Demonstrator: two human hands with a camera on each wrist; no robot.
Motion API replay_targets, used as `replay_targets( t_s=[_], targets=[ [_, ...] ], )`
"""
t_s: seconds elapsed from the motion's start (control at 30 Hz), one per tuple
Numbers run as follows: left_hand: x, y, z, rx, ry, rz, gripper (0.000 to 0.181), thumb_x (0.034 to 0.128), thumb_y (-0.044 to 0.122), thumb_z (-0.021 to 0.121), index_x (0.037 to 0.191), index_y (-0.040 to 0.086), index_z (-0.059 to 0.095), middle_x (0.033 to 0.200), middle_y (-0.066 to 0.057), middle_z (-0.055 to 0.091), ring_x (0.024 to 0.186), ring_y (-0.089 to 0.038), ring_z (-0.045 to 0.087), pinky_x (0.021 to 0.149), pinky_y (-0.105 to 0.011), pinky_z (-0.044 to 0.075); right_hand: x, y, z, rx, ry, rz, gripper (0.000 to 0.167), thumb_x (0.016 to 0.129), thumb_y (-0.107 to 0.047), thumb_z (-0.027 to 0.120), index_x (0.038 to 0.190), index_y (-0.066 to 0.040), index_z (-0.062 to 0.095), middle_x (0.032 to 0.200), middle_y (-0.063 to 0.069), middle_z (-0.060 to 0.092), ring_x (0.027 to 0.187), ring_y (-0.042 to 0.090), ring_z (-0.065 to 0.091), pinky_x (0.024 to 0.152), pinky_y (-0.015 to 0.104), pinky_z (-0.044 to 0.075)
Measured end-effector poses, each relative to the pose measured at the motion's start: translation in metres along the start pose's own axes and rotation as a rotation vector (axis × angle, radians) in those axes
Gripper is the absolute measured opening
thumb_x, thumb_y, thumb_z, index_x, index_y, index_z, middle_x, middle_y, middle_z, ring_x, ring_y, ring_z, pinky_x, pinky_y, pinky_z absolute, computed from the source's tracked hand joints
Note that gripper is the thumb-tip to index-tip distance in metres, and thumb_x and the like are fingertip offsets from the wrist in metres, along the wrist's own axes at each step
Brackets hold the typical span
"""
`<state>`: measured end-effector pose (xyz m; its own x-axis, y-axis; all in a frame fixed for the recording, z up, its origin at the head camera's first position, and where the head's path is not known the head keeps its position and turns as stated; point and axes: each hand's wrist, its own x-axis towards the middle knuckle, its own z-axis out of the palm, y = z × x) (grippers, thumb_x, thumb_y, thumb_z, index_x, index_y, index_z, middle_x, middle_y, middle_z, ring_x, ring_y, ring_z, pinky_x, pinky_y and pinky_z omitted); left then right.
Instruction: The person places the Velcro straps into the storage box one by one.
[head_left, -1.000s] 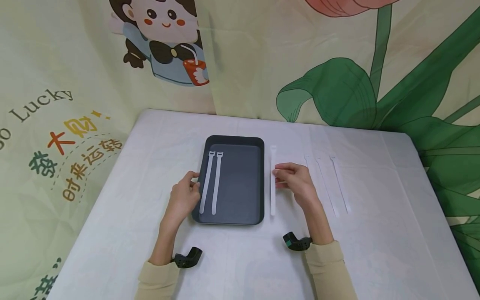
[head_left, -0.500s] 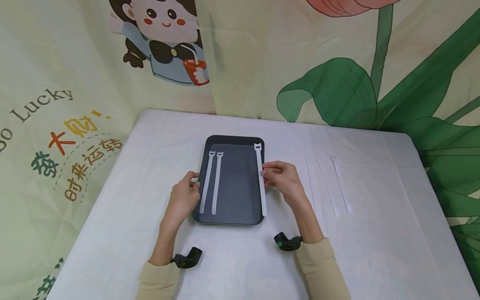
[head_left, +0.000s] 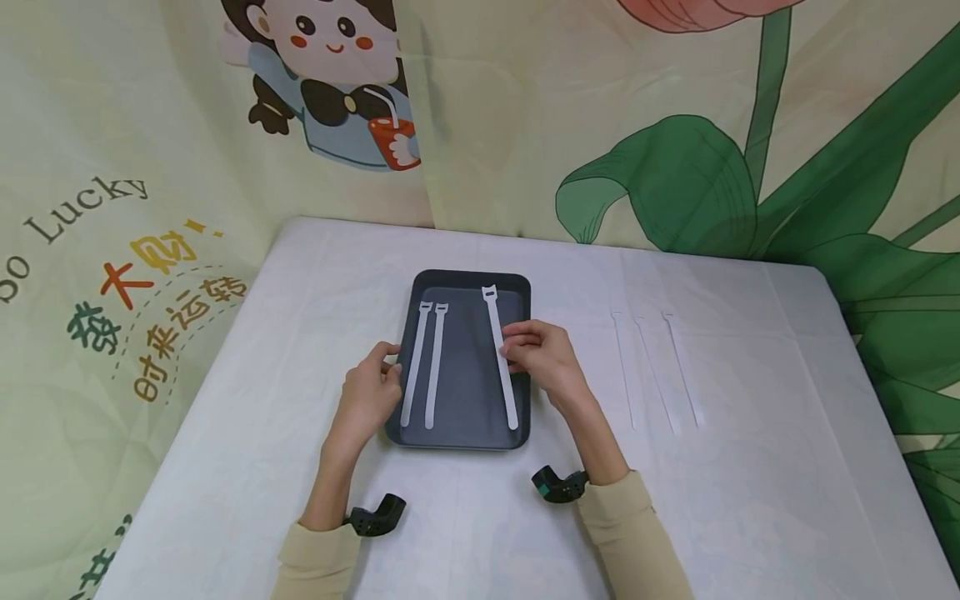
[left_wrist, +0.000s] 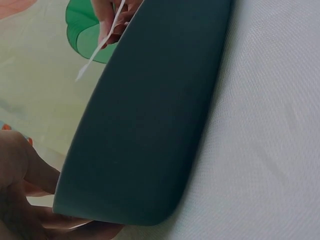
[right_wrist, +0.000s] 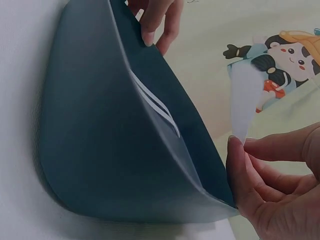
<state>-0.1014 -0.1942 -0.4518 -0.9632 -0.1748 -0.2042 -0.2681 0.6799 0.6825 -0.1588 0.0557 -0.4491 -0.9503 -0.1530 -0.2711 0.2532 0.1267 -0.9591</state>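
A dark grey rectangular tray (head_left: 471,437) lies on the white-covered table. Inside it, towards the left wall, two white cable ties (head_left: 417,367) with slotted heads lie side by side. My left hand (head_left: 367,393) holds the tray's left rim; in the right wrist view its thumb (right_wrist: 148,37) shows over the rim. Between thumb and fingers of my right hand (head_left: 547,358) a third white cable tie (head_left: 507,392) is pinched near its middle. That tie hangs over the right part of the tray, slotted head away from me, slightly slanted.
To the right of the tray, several thin white cable ties (head_left: 684,371) lie spaced apart on the white tablecloth (head_left: 765,467), hard to make out against it. A printed curtain (head_left: 487,125) hangs behind the table's far edge.
My right hand has moved left, carrying the pinched cable tie from beside the tray, across its right rim, to above its inside. My left hand has stayed on the tray's left rim.
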Motion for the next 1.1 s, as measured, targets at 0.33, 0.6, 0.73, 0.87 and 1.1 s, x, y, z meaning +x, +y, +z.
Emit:
replay_targets(
  t_s=[0.33, 0.6, 0.73, 0.87, 1.1],
  targets=[
    [0.000, 0.000, -0.001, -0.007, 0.007, 0.003, 0.038, 0.1041, 0.007, 0.047, 0.141, 0.001, 0.055, 0.112, -0.027, 0.071, 0.086, -0.033, 0.068, 0.071, -0.041, 0.053, -0.003, -0.007, 0.012, -0.010, -0.026, -0.028, 0.029, 0.091, 0.005, 0.069, 0.119, 0.002, 0.070, 0.096, 0.016, 0.071, 0.077, 0.018, 0.067, 0.073, 0.039, 0.062],
    [-0.001, -0.001, -0.001, -0.007, 0.019, 0.026, 0.037, 0.1032, 0.006, 0.048, 0.138, 0.000, 0.057, 0.108, -0.026, 0.072, 0.082, -0.031, 0.068, 0.067, -0.039, 0.053, 0.002, -0.002, 0.023, -0.032, -0.052, -0.042, 0.028, 0.089, 0.006, 0.069, 0.117, 0.004, 0.070, 0.092, 0.015, 0.070, 0.071, 0.019, 0.067, 0.073, 0.046, 0.062],
    [-0.001, -0.002, -0.001, -0.006, 0.029, 0.040, 0.036, 0.1029, 0.005, 0.049, 0.137, 0.000, 0.057, 0.107, -0.026, 0.072, 0.083, -0.032, 0.068, 0.068, -0.041, 0.053, 0.005, 0.001, 0.029, -0.061, -0.039, -0.049, 0.026, 0.088, 0.007, 0.070, 0.115, 0.005, 0.070, 0.089, 0.014, 0.071, 0.069, 0.020, 0.067, 0.069, 0.045, 0.062],
    [-0.001, -0.002, -0.001, -0.003, 0.025, 0.037, 0.036, 0.1031, 0.006, 0.048, 0.138, 0.000, 0.057, 0.108, -0.026, 0.072, 0.085, -0.033, 0.069, 0.070, -0.043, 0.053, 0.005, 0.001, 0.035, -0.120, -0.020, -0.050, 0.025, 0.088, 0.005, 0.070, 0.113, 0.005, 0.071, 0.087, 0.014, 0.071, 0.063, 0.019, 0.067, 0.065, 0.042, 0.061],
    [-0.001, -0.003, 0.000, -0.003, 0.022, 0.043, 0.036, 0.1032, 0.007, 0.048, 0.138, 0.001, 0.057, 0.108, -0.026, 0.072, 0.085, -0.033, 0.069, 0.071, -0.044, 0.054, 0.007, 0.003, 0.045, -0.189, 0.008, -0.033, 0.024, 0.088, 0.005, 0.071, 0.113, 0.006, 0.070, 0.089, 0.016, 0.072, 0.058, 0.018, 0.067, 0.062, 0.042, 0.061]
  ],
)
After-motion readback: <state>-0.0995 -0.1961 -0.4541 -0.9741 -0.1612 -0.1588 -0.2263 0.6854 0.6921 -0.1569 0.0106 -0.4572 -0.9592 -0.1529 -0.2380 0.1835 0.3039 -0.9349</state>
